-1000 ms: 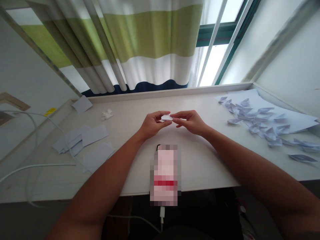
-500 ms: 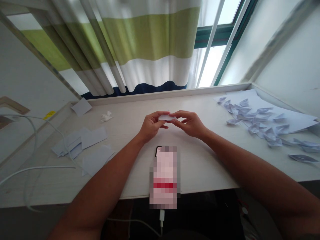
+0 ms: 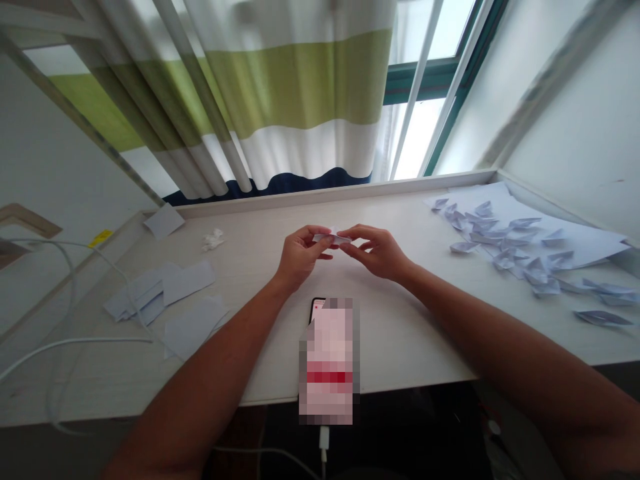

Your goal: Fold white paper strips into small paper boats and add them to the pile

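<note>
A small folded piece of white paper (image 3: 334,237) is held just above the middle of the desk. My left hand (image 3: 304,255) pinches its left end between thumb and fingers. On the other end, my right hand (image 3: 377,251) grips it with thumb and index finger, its remaining fingers curled beneath. Fingertips cover much of the paper, so its exact folded shape is hard to make out. Several folded paper boats (image 3: 510,243) lie at the right side of the desk, partly on larger white sheets (image 3: 583,240).
A phone (image 3: 330,360) with a blurred screen lies at the desk's (image 3: 400,347) front edge, a white charging cable (image 3: 324,440) plugged in. Flat paper pieces (image 3: 187,283), a crumpled scrap (image 3: 213,240) and looping white cables (image 3: 110,340) are on the left. A curtain (image 3: 300,87) hangs behind.
The paper between my fingers has tilted and looks narrower, and my fingers have shifted slightly on it. The whole view has moved a little; the desk things stay put.
</note>
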